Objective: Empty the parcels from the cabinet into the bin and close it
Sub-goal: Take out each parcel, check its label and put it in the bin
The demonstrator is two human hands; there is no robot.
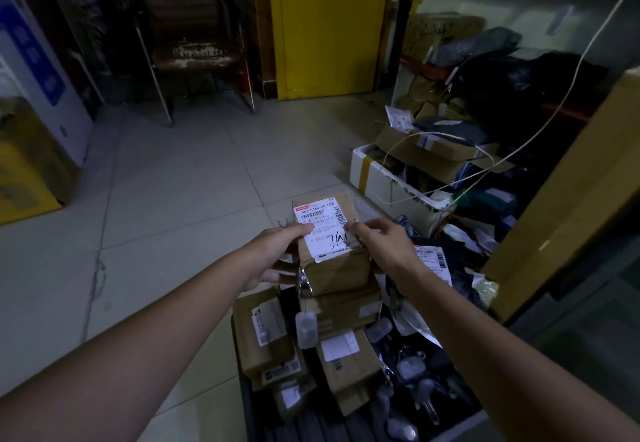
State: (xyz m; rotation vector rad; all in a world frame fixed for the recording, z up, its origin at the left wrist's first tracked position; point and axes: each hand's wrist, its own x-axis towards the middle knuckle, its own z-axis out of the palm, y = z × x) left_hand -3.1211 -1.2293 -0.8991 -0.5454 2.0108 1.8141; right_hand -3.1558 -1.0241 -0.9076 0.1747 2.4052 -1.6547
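While left hand (273, 256) and right hand (382, 246) grip brown parcel (337, 270) | bin (246, 401) holds taped parcels (263, 337)

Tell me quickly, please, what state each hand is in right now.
Left hand: grips the brown parcel at its left side, thumb on top.
Right hand: grips the same parcel at its right side.

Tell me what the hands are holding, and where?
A brown labelled parcel. The left hand grips its left side, the right hand its right side.
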